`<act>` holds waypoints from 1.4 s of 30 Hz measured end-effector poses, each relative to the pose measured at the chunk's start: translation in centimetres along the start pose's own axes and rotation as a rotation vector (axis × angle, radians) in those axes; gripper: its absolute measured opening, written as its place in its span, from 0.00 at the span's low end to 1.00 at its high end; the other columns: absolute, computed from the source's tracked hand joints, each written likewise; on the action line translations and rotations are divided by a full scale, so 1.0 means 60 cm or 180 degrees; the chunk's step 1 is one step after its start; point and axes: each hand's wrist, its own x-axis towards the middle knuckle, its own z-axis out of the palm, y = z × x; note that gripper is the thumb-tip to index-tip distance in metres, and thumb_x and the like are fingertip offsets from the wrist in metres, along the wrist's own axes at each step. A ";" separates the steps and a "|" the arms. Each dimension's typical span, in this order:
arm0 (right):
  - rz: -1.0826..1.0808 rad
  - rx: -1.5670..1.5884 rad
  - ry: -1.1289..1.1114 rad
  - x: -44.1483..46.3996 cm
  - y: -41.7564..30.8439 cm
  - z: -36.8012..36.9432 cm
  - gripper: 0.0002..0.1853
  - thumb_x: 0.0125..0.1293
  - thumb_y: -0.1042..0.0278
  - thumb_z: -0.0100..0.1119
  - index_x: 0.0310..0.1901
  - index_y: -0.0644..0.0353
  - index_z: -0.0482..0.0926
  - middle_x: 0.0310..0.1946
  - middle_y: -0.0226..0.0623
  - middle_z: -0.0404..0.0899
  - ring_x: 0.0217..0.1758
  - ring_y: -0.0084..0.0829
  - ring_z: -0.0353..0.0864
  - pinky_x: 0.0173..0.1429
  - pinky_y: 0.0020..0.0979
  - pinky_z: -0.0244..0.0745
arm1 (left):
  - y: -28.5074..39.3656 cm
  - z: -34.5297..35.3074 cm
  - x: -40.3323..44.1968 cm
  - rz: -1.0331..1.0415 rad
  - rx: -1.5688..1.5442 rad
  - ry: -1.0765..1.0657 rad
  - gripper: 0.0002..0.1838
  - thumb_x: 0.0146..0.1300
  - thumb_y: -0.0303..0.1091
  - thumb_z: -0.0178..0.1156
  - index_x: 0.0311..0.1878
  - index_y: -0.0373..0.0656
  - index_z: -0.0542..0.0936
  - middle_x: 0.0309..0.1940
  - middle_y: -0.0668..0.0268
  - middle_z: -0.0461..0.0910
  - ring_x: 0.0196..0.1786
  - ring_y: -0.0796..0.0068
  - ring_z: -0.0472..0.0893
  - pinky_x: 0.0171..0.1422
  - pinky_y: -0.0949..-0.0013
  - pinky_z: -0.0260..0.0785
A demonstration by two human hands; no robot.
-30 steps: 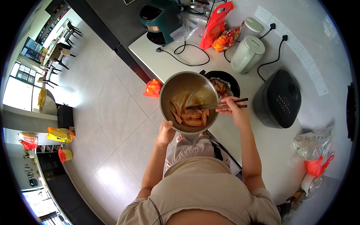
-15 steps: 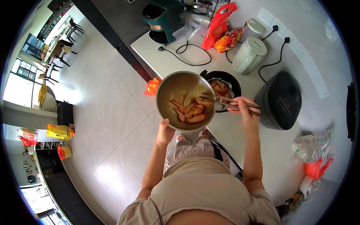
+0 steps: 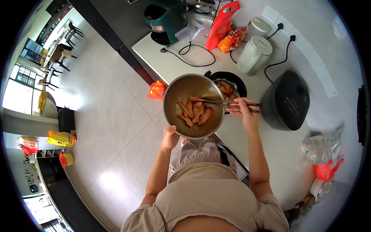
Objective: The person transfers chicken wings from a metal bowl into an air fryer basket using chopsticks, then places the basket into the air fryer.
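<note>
My left hand (image 3: 170, 136) grips the near rim of a metal bowl (image 3: 168, 116), held up beside the counter's edge. Several pieces of sauced meat, which look like chicken wings (image 3: 197, 112), lie in the bowl. My right hand (image 3: 244, 110) is closed around a pair of dark chopsticks (image 3: 216, 101), whose tips reach into the bowl at the meat. Just right of the bowl, partly hidden by it and by my right hand, a black air fryer basket (image 3: 240, 83) sits on the counter. It is lined with foil and holds more meat pieces (image 3: 226, 88).
A black rice cooker (image 3: 288, 101) stands right of my right hand on the white counter (image 3: 266, 154). Behind are a pale green kettle (image 3: 255, 55), red plastic bags (image 3: 223, 26), a loose power cord (image 3: 193, 65) and a dark green air fryer (image 3: 164, 23). An orange bag (image 3: 156, 90) shows left of the bowl.
The chopstick tips have moved left and deeper into the bowl, down to the meat. My right hand has shifted slightly left. The meat pieces lie closer together, and the bowl has moved slightly right.
</note>
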 end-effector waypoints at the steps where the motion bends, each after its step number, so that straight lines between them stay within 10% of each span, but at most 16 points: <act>1: -0.0037 0.0069 0.0065 -0.002 0.003 -0.004 0.15 0.70 0.64 0.47 0.40 0.70 0.75 0.33 0.47 0.81 0.33 0.37 0.84 0.36 0.28 0.81 | -0.002 -0.002 0.000 -0.0013 -0.0027 0.0014 0.48 0.50 0.60 0.62 0.66 0.37 0.59 0.65 0.58 0.62 0.66 0.61 0.62 0.69 0.57 0.54; 14: -0.0527 0.0076 0.1466 0.000 -0.040 -0.100 0.14 0.68 0.66 0.51 0.38 0.73 0.75 0.32 0.47 0.79 0.32 0.37 0.84 0.37 0.27 0.81 | 0.005 -0.023 0.004 -0.0040 -0.0071 0.0366 0.47 0.48 0.60 0.61 0.66 0.39 0.60 0.65 0.59 0.63 0.67 0.62 0.62 0.67 0.56 0.56; 24: -0.0766 -0.0470 0.1877 0.037 0.151 -0.102 0.12 0.66 0.70 0.53 0.38 0.75 0.76 0.29 0.44 0.80 0.30 0.31 0.84 0.36 0.27 0.80 | 0.019 -0.029 -0.002 0.0070 -0.0060 0.0394 0.49 0.47 0.61 0.62 0.67 0.39 0.59 0.65 0.60 0.62 0.66 0.62 0.63 0.66 0.57 0.58; 42: -0.0671 -0.0338 0.1569 0.073 0.194 -0.096 0.14 0.70 0.66 0.49 0.40 0.72 0.76 0.34 0.45 0.80 0.34 0.33 0.84 0.39 0.26 0.79 | 0.020 -0.032 -0.020 0.0065 -0.0071 0.0433 0.47 0.48 0.59 0.62 0.66 0.40 0.60 0.64 0.61 0.63 0.66 0.63 0.63 0.67 0.57 0.57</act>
